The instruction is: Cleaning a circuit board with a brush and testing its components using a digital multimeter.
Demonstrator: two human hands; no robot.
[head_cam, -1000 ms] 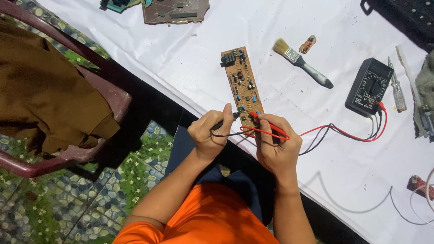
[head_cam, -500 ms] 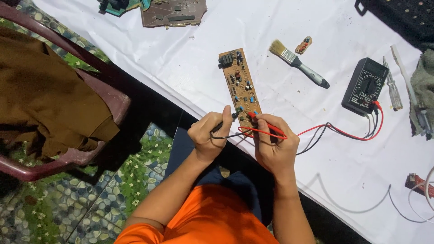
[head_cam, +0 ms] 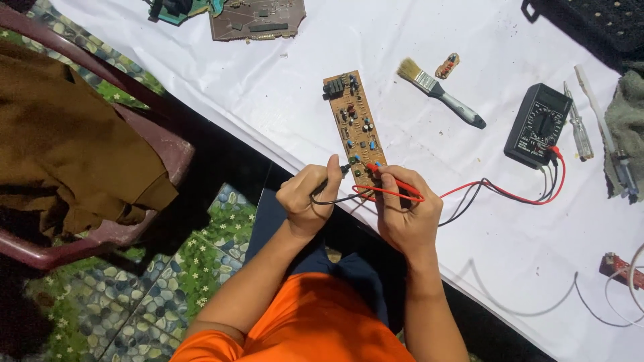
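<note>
We see our left hand (head_cam: 310, 200) pinching a black probe (head_cam: 333, 177) and our right hand (head_cam: 404, 218) gripping a red probe (head_cam: 392, 184), both tips at the near end of a long brown circuit board (head_cam: 354, 127). Fingers hide the exact contact points. Compared with a moment ago, nothing has visibly shifted. The board lies on the white table (head_cam: 282, 94), running away from us, tilted slightly left. Leads trail right to a black meter (head_cam: 537, 125).

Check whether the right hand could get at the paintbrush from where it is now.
Probably yes: bare white tabletop lies between the right hand and the paintbrush, nothing blocking. But that hand holds the red probe, so it isn't free.
</note>
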